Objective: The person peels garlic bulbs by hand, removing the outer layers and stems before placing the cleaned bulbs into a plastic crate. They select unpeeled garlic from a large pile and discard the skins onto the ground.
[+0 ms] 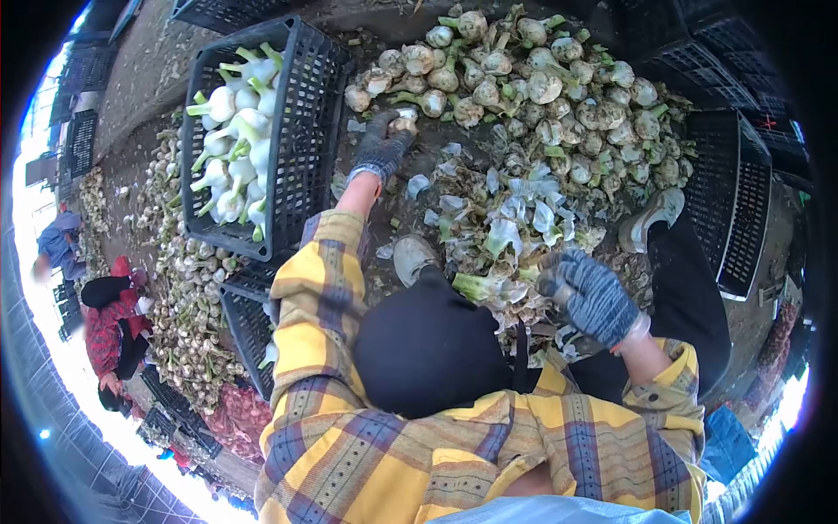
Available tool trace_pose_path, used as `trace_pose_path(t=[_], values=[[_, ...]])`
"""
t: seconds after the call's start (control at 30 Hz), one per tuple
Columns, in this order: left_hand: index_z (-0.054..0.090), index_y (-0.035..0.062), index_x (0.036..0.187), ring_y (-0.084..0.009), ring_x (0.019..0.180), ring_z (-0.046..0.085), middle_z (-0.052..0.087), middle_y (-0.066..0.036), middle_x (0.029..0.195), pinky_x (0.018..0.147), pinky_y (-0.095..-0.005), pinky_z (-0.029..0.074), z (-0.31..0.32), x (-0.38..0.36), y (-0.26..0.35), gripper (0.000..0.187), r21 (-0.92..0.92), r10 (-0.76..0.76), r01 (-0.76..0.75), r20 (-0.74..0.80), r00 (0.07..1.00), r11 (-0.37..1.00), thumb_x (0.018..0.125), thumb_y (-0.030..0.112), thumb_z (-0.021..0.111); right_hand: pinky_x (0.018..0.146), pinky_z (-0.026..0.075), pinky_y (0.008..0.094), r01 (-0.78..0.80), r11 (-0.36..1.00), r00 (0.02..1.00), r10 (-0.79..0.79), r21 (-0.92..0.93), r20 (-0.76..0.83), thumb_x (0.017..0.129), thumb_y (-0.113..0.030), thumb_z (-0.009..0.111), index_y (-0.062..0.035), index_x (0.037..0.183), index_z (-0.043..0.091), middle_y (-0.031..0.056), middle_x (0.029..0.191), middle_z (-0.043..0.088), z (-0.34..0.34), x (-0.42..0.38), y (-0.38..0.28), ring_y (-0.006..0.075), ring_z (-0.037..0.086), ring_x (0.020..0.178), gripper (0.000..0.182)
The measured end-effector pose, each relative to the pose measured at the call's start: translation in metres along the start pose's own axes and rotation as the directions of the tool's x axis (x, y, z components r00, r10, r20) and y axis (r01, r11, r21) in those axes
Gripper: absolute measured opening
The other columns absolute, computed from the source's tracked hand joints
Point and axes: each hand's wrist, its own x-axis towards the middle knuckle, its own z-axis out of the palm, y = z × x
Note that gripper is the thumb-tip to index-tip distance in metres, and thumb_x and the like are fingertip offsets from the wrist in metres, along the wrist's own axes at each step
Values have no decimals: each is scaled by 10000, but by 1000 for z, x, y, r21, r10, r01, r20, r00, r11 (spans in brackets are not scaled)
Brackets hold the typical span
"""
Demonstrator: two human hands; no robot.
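My left hand (384, 147), in a dark grey knit glove, reaches forward beside the crate. Its fingers are closed around a garlic bulb (403, 122) low over the ground, at the near left edge of a heap of untrimmed garlic bulbs (541, 87). My right hand (594, 295), in a grey-blue knit glove, is in front of my right knee with its fingers curled in. What it holds, if anything, is hidden. Close to its fingertips lie a green garlic stem (484, 286) and loose garlic skins (515, 218) piled between my feet.
A black plastic crate (301, 131) at the left holds peeled white garlic bulbs (240, 131). Another crate (249, 327) is beneath it, and black crates (738, 201) stand at the right. Garlic (196, 323) covers the ground further left, near a person in red (109, 323).
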Motion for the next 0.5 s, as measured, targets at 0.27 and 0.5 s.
trace_pose_path(t=[0.27, 0.5], values=[[414, 52, 1212, -116, 941, 519, 521, -55, 1087, 764, -244, 469, -15, -90, 183, 420, -205, 115, -6, 524, 844, 979, 828, 109, 577, 542, 459, 254, -260, 485, 926, 371, 835, 73, 859, -229, 491, -63, 953, 547, 4, 703, 512, -21, 16, -26, 120, 538, 665, 200], [444, 71, 1226, -103, 988, 499, 511, -25, 1134, 803, -251, 461, -3, -157, 276, 477, -69, 265, -303, 692, 672, 950, 789, 128, 627, 525, 458, 239, -67, 100, 958, 283, 993, 36, 859, -318, 526, -103, 909, 564, -31, 743, 543, -45, 4, -37, 84, 525, 585, 224]])
